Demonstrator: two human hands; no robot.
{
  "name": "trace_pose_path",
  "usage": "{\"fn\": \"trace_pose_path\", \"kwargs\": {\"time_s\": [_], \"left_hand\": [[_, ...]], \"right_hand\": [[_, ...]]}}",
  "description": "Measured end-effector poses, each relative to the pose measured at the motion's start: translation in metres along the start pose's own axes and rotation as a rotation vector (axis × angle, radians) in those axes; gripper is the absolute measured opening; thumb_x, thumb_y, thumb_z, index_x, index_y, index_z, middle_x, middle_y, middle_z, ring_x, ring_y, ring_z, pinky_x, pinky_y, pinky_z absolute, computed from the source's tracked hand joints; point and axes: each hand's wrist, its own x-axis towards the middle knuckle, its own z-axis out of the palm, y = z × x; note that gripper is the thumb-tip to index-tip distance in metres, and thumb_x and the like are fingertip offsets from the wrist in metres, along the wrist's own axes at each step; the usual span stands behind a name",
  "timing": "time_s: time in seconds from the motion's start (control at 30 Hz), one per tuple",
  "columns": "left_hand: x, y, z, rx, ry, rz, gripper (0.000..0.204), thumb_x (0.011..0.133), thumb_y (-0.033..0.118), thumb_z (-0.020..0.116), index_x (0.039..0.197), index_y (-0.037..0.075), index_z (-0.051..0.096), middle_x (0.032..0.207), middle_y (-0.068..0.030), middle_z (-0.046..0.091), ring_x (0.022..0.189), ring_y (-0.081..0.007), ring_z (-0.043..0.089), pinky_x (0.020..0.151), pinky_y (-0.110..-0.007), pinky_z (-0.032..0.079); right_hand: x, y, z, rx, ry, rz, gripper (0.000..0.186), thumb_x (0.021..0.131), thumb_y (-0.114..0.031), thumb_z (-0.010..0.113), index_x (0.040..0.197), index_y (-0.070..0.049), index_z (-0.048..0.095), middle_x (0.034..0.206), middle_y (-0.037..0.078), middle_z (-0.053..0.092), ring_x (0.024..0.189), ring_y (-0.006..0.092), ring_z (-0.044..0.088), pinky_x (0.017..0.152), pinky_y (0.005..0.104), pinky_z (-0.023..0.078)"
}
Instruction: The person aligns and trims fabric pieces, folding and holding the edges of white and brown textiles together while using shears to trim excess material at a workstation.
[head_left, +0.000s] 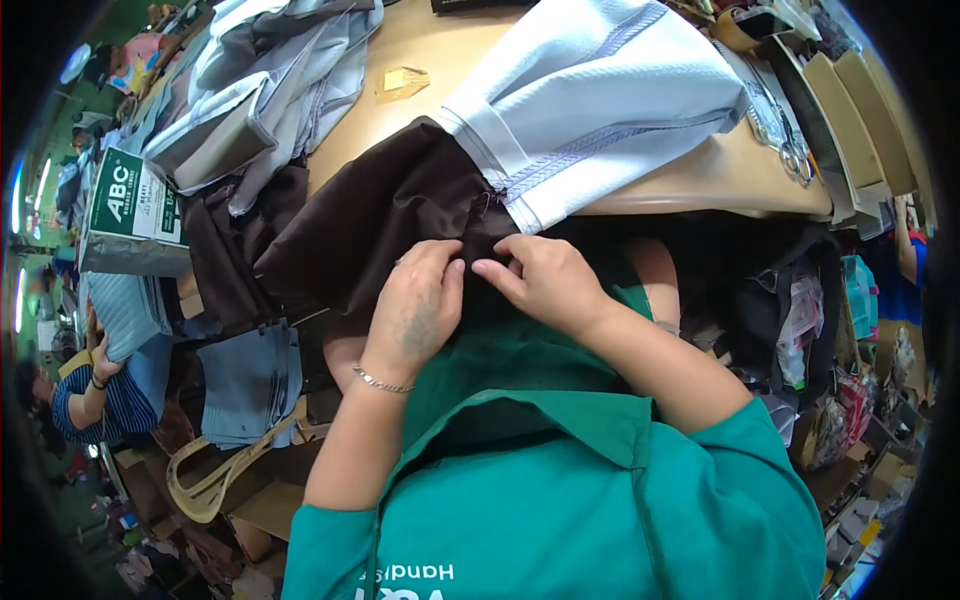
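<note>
Dark brown fabric (375, 205) hangs off the near edge of the table toward my lap. It joins a white textured cloth piece (600, 100) with pale purple stitched bands, which lies on the tabletop. My left hand (415, 305), a chain bracelet at its wrist, pinches the lower edge of the brown fabric. Close beside it, my right hand (548, 283) grips the same edge between thumb and bent fingers. Loose threads show on the brown fabric just above my fingertips. What lies under the fingers is partly hidden.
Grey and white cloth (270, 85) is heaped at the table's far left, near a green-and-white box (135, 215). Scissors (792, 155) lie at the right, beside cardboard boxes (845, 120). Folded blue-grey cloth (250, 385) hangs at left. Another person's hand (105, 362) holds striped cloth.
</note>
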Motion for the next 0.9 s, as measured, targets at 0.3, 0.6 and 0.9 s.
{"fn": "trace_pose_path", "kwargs": {"time_s": [0.3,0.6,0.9], "left_hand": [[0.001,-0.019,0.042,0.165,0.097,-0.023,0.019,0.072,0.009,0.067,0.087,0.000,0.060,0.073,-0.0141,0.052,0.069,-0.0283,0.053,0.060,-0.036,0.044],[0.001,-0.001,0.015,-0.428,-0.227,-0.065,0.011,0.075,0.005,0.065,0.082,-0.001,0.061,0.082,-0.0113,0.058,0.077,-0.0199,0.057,0.069,-0.027,0.045],[0.045,-0.023,0.061,0.354,0.153,0.317,0.019,0.077,0.010,0.052,0.088,-0.003,0.060,0.086,-0.0232,0.059,0.082,-0.0336,0.058,0.072,-0.039,0.046]], "right_hand": [[0.002,0.006,0.010,0.330,0.036,0.264,0.041,0.079,-0.030,0.066,0.095,0.007,0.061,0.062,0.017,0.061,0.059,0.0305,0.062,0.058,0.0373,0.050],[0.007,0.018,0.003,0.737,-0.143,0.353,0.015,0.087,-0.017,0.060,0.082,-0.003,0.056,0.059,-0.002,0.052,0.050,0.0034,0.047,0.043,0.0187,0.036],[-0.007,-0.003,-0.049,0.437,-0.307,0.083,0.018,0.083,-0.017,0.059,0.080,0.000,0.054,0.072,0.020,0.058,0.070,0.0374,0.058,0.062,0.0406,0.046]]}}
